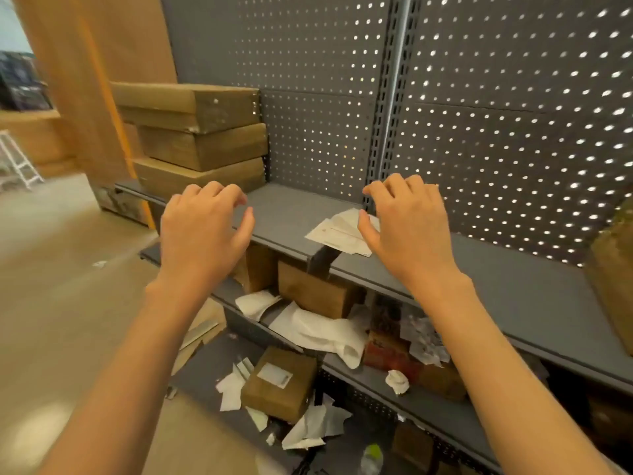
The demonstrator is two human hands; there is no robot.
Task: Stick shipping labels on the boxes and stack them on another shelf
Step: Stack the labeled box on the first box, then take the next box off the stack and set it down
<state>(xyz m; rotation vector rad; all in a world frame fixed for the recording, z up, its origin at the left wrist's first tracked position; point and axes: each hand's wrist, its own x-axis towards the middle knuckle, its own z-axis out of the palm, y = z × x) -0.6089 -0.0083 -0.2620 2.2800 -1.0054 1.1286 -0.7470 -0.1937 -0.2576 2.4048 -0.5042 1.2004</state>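
Grey pegboard shelving fills the view, where shipping labels lie on the upper shelf right beside the empty, loosely curled right hand, while the empty left hand hovers farther off, nearer the stacked boxes.

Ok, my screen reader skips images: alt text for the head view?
Two empty hands, left and right, hover over a grey shelf holding labels and three stacked boxes. Lower shelves hold boxes and scattered paper.
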